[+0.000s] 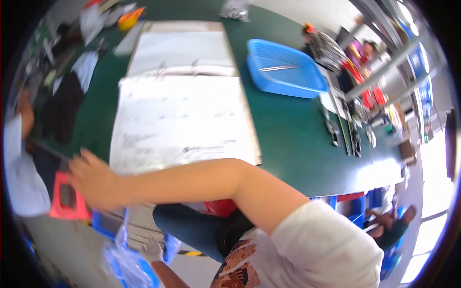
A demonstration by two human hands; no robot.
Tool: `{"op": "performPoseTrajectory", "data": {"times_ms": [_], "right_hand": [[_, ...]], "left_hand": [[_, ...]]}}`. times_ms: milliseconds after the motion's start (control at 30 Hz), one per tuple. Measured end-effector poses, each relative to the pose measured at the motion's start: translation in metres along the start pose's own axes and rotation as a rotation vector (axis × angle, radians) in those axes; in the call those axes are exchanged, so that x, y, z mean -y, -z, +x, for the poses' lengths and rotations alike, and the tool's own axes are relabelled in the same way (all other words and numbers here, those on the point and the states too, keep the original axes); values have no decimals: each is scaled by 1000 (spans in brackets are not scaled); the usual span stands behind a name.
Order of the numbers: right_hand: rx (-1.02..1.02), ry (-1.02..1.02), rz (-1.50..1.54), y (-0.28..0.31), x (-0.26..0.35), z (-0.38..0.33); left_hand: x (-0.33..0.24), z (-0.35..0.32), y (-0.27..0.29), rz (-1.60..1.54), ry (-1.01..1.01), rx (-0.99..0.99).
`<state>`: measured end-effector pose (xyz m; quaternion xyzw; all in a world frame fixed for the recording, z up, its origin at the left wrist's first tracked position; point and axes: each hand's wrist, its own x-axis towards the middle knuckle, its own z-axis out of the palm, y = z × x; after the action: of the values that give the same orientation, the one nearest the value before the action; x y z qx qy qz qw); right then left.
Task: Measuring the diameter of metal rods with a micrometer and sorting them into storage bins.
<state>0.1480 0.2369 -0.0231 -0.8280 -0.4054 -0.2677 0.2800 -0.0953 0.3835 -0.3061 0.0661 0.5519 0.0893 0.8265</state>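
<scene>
My right arm reaches across to the left, over the near edge of an open ring binder [182, 120] of printed sheets. At its end my right hand [98, 185], slightly blurred, has its fingers apart. It overlaps a red plastic stool [58, 199] in the picture; whether it touches the stool I cannot tell. Lower down, my left hand [152, 250] wears a whitish glove, its fingers stretched out at the near end of a stack of thin grey rods [143, 223]. The rods lie by a blue bin [103, 224] below the table edge. A clear plastic bag [126, 261] hangs beside them.
On the green table [283, 144] stands a blue basket [288, 89] with thin metal rods inside. Tools [355, 137] lie to its right. Dark cloth [62, 108] lies at left, where another person's sleeve [24, 173] shows. More people are at far right.
</scene>
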Motion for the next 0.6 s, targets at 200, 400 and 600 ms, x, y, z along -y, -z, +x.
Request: {"op": "performPoseTrajectory", "data": {"times_ms": [200,400,600], "right_hand": [[108,100,156,236,-26,-158],[-23,58,94,269,-62,-221],[-225,335,324,254,-55,-221]], "left_hand": [[-12,-117,-76,517,-804,160],[171,-337,-319,1120,-1084,1119],[385,-350,-423,1976,-1887,1618]]}}
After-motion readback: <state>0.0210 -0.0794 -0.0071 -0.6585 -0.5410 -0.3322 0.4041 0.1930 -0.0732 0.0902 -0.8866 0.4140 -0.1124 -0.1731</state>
